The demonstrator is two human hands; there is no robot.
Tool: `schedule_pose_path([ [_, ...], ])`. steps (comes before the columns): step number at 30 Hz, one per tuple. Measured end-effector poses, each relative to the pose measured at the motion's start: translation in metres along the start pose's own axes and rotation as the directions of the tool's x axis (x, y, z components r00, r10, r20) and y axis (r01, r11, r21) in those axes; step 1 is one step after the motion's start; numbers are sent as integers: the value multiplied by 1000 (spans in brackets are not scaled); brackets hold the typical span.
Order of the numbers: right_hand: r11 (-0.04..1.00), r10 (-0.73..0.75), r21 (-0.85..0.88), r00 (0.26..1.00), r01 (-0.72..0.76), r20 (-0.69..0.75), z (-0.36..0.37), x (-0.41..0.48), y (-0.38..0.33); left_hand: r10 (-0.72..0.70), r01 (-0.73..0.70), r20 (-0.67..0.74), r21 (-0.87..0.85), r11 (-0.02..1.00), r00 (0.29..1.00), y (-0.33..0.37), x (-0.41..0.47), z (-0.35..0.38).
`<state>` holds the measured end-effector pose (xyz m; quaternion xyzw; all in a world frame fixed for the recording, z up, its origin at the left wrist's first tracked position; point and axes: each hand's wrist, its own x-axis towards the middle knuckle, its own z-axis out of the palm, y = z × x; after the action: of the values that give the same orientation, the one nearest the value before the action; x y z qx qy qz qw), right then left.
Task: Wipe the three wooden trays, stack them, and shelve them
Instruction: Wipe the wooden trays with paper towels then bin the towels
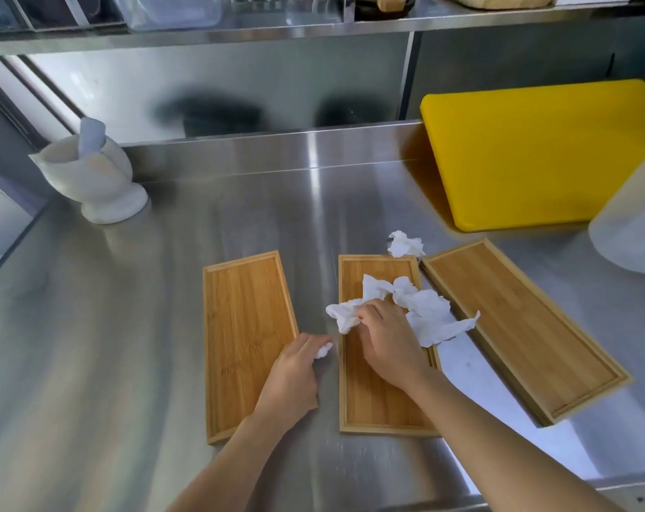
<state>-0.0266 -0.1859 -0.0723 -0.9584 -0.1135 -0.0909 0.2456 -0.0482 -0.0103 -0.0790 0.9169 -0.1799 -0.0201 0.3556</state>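
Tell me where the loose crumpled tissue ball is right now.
In the head view, the crumpled tissue ball lies on the steel counter, right of centre, just beyond the middle tray, before the yellow cutting board.

White stone mortar (92, 179) with pestle (90, 135), upper left on steel desk (221, 223). Yellow plastic cutting board (535, 153) leaning upper right. Translucent white container (635, 223) at right edge. Steel shelf (202, 29) along top.

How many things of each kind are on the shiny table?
Wooden trays: 3 (left tray, middle tray, right tray)
Paper wipes: 3 (big wipe, small wad, crumpled ball)
Yellow board: 1
Mortar with pestle: 1
Total: 8
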Motion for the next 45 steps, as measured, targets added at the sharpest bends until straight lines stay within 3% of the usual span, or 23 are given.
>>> schedule_pose_path([
  [5,983,102,162,988,-82,-120,-24,13,-2,-139,119,-173,-118,986,975,11,10,-9],
  [10,957,195,262,942,-122,-274,-50,18,5,-219,171,-226,-214,962,949,24,30,-3],
  [13,929,303,301,911,-217,-279,-64,16,13,-265,219,-202,-225,949,943,32,43,3],
  [16,933,325,243,911,-265,-254,-76,6,25,-246,225,-142,-146,963,959,40,50,10],
  [23,920,391,105,886,-377,-250,-79,-16,45,-142,137,6,234,963,990,40,34,28],
  [26,915,392,-7,895,-403,-215,-72,-21,49,-112,95,45,284,954,993,38,25,34],
  [29,907,398,-95,908,-411,-134,-64,-23,56,-139,132,30,171,977,990,37,21,34],
  [32,900,412,-148,911,-410,-16,-56,-26,64,-174,172,16,103,980,985,38,20,30],
  [37,907,397,-232,896,-350,200,-48,-31,68,-90,90,-10,84,992,996,40,23,22],
  [41,947,294,-207,925,-247,241,-50,-35,72,-37,40,-44,67,997,998,41,33,17],
  [45,968,249,-37,948,-247,198,-52,-34,67,-93,94,-78,0,996,993,50,57,14],
])
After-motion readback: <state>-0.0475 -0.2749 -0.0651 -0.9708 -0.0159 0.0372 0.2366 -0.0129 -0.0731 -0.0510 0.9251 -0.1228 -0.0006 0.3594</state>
